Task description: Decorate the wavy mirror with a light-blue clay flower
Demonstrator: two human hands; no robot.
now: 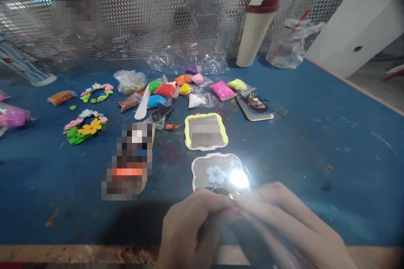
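My left hand (195, 222) and my right hand (290, 222) meet at the fingertips near the table's front edge, both closed in a pinch. Between them shows a small pink bit (233, 209), apparently modelling clay, partly hidden by the fingers. Just beyond lies a wavy white-framed mirror (193, 172) bearing a pale blue clay flower (216, 175); bright light glares off its right side, and my hands cover its near edge. Behind it is a second mirror (206, 128) whose frame is lined with yellow clay on the top and sides.
Several bags of coloured clay, among them a red one (166, 89), lie farther back. Left are flower-decorated clay rings (85, 128), a white spatula (142, 105) and a blurred-out flat object (129, 164). A tumbler (257, 31) and plastic bag (285, 48) stand by the perforated metal screen (126, 17).
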